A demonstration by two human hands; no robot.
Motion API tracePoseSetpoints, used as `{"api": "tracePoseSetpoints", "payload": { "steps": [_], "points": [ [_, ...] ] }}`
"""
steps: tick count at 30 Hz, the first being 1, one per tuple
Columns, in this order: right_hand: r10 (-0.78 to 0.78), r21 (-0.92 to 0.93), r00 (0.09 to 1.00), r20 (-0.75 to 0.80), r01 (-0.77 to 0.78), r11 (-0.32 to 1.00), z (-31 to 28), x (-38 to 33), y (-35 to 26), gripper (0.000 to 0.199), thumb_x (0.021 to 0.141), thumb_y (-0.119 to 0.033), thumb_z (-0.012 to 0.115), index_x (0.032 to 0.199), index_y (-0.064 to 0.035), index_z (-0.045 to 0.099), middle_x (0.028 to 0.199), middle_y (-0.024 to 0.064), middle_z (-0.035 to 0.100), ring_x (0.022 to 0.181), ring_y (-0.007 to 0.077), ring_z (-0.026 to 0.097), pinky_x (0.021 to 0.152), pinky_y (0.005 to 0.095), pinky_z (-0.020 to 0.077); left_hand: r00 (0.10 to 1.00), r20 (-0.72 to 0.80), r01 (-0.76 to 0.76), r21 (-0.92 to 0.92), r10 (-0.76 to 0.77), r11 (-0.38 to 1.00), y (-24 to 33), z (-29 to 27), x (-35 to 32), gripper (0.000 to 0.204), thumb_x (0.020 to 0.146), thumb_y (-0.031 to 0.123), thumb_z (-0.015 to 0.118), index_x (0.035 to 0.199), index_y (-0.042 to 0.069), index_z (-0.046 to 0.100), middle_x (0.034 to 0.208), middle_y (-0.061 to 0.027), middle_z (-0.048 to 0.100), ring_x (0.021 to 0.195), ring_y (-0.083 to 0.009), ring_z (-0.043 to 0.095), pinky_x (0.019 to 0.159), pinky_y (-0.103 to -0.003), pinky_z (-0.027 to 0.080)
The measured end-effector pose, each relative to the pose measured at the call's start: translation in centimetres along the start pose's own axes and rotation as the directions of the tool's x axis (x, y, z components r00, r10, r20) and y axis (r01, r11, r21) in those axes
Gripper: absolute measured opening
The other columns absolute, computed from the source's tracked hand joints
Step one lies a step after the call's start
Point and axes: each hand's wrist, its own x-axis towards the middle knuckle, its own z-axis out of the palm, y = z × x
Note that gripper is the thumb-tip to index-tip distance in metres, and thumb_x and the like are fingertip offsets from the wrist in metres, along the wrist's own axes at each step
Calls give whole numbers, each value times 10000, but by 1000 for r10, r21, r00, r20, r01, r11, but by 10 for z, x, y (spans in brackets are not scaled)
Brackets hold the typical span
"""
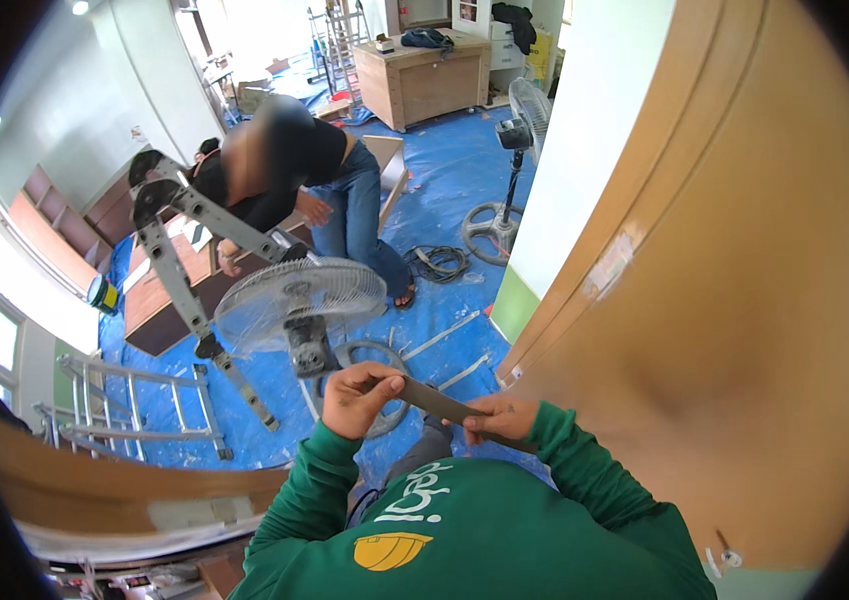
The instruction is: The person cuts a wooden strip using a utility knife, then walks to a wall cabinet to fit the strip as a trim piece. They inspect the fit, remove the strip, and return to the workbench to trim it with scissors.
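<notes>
A narrow, flat grey-brown strip (437, 402) stretches between my two hands, in front of my green sweatshirt (505, 530). My left hand (355, 402) pinches its left end between thumb and fingers. Around the right part of the strip, my right hand (503, 418) is closed, and that end is partly hidden. What the strip is made of I cannot make out. Just beyond my left hand stands a grey pedestal fan (300, 305) with a wire cage.
A folding ladder (180, 265) rises left of the fan; another ladder (135, 410) lies lower left. A person (295, 180) leans over a wooden box (170, 290). Blue sheeting (435, 340) covers the floor, with coiled cable (440, 263) on it. A wooden panel (725, 330) stands close on my right.
</notes>
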Motion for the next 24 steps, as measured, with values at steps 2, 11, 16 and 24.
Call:
{"api": "tracePoseSetpoints", "payload": {
  "steps": [2, 11, 16, 24],
  "points": [
    [-46, -90, 999, -27, 44, 995, -36, 35, -18, 337, 1005, -250, 540, 1247, -22, 598, 926, 28, 643, 871, 115, 595, 846, 282, 474, 995, 3, -99, 100, 99, 990, -1, -5, 49, 105, 907, 93, 685, 915, -11, 683, 798, -29, 660, 724, -101, 592, 661, -250, 480],
    [-165, -79, 961, -220, 151, 985, -206, 164, -90, 358, 1010, -248, 524, 1257, 5, 582, 1032, 75, 666, 986, 145, 600, 942, 309, 459, 964, -130, -189, 282, 233, 940, -11, -29, 261, 231, 979, 170, 560, 831, -5, 582, 651, -54, 570, 618, -119, 550, 581, -268, 439],
    [-192, 1, 955, -227, 197, 980, -289, 242, -132, 362, 1022, -250, 505, 1285, -8, 562, 1085, 90, 667, 1011, 157, 606, 942, 333, 471, 996, -69, 58, 99, -52, 993, -32, -70, 292, 334, 1024, 251, 480, 817, 7, 577, 686, -51, 576, 620, -109, 520, 588, -256, 420],
    [-66, 163, 914, -401, 142, 976, -461, 360, -168, 376, 1007, -250, 528, 1286, 2, 541, 1096, 148, 664, 1002, 236, 641, 898, 406, 512, 942, 34, 331, 64, -334, 941, -57, -84, 319, 287, 1005, 238, 519, 1048, -10, 656, 978, -120, 678, 913, -149, 606, 835, -302, 467]
  ]
}}
